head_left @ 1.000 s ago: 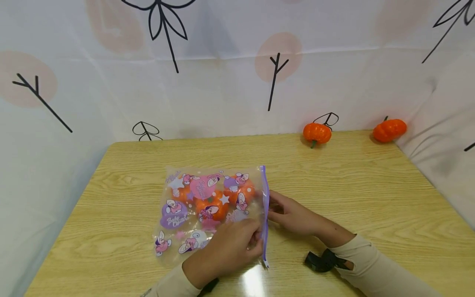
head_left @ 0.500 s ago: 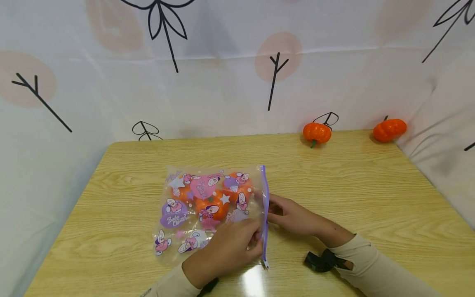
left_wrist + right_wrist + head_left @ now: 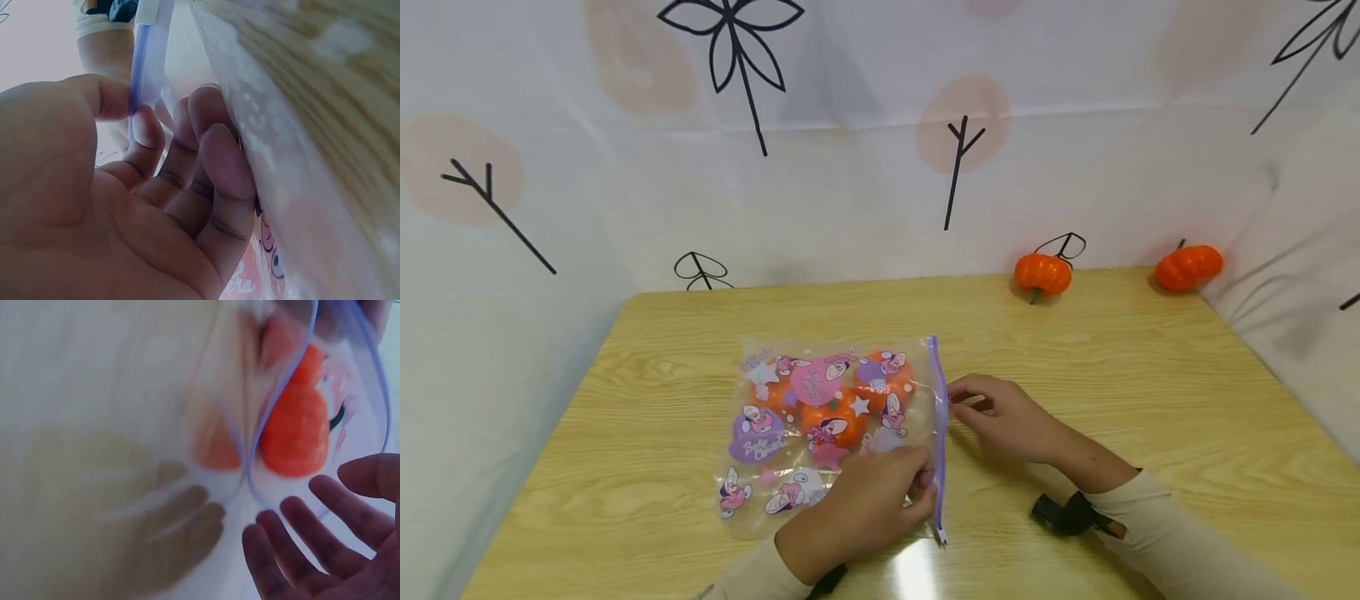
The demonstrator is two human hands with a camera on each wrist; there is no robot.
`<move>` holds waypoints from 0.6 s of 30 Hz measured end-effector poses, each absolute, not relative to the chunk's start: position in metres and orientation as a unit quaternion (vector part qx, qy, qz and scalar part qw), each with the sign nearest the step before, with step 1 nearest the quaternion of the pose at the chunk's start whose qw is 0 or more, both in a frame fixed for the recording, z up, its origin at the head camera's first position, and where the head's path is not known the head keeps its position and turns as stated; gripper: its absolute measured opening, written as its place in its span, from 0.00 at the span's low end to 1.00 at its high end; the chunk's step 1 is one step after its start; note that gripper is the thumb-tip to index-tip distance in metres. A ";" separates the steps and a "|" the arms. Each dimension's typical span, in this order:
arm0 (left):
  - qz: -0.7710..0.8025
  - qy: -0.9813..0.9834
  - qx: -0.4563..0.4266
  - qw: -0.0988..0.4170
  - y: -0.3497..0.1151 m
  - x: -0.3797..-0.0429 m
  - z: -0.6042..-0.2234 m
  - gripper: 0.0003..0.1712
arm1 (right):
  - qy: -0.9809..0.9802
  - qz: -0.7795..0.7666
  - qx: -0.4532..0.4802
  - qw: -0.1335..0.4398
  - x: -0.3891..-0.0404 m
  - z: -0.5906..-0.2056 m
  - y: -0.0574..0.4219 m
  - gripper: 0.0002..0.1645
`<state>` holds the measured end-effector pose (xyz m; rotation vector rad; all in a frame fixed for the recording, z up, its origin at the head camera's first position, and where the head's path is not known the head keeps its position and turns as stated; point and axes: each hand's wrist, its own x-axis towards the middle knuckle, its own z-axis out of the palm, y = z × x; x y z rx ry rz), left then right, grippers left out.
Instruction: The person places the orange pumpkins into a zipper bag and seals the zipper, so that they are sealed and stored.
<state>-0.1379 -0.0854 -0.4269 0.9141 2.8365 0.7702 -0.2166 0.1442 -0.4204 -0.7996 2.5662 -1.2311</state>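
A clear zip bag [image 3: 758, 443] with pink and purple prints lies on the table, its purple zip edge [image 3: 942, 417] facing right. Three small orange toy pumpkins [image 3: 835, 423] show through the plastic. With thumb and index finger, my left hand [image 3: 868, 504] pinches the zip edge near the slider end; in the left wrist view its other fingers lie curled against the plastic. My right hand [image 3: 1011, 421] hovers just outside the bag's mouth, holding nothing, fingers loosely spread. Through the gaping mouth in the right wrist view, a pumpkin [image 3: 294, 434] with a green stem is visible.
Two more orange pumpkins sit at the back right: one pumpkin [image 3: 1042, 274] by the table's back edge, the other pumpkin [image 3: 1187, 267] in the far corner. A white patterned cloth [image 3: 850, 192] hangs behind the wooden table [image 3: 1120, 350].
My right hand has drawn back a little to the right and up from the bag's mouth. The left hand keeps its pinch on the zip edge. The head view has shifted slightly.
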 end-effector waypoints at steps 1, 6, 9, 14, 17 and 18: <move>0.251 0.921 0.297 0.033 -0.085 -0.138 -0.427 0.07 | 0.875 -0.396 -0.268 0.074 -0.219 -0.418 0.147 0.14; 0.250 0.921 0.296 0.039 -0.086 -0.138 -0.427 0.06 | 0.919 -0.286 -0.270 -0.006 -0.237 -0.407 0.160 0.15; 0.246 0.922 0.297 0.034 -0.086 -0.138 -0.427 0.06 | 0.936 -0.226 -0.267 -0.036 -0.249 -0.402 0.169 0.17; 0.245 0.922 0.299 0.027 -0.086 -0.137 -0.427 0.06 | 0.951 -0.133 -0.269 -0.068 -0.266 -0.398 0.182 0.19; 0.249 0.920 0.300 0.029 -0.086 -0.137 -0.427 0.06 | 0.955 -0.083 -0.271 -0.089 -0.274 -0.397 0.189 0.22; 0.250 0.920 0.301 0.029 -0.086 -0.137 -0.427 0.06 | 0.956 -0.072 -0.269 -0.094 -0.277 -0.397 0.192 0.23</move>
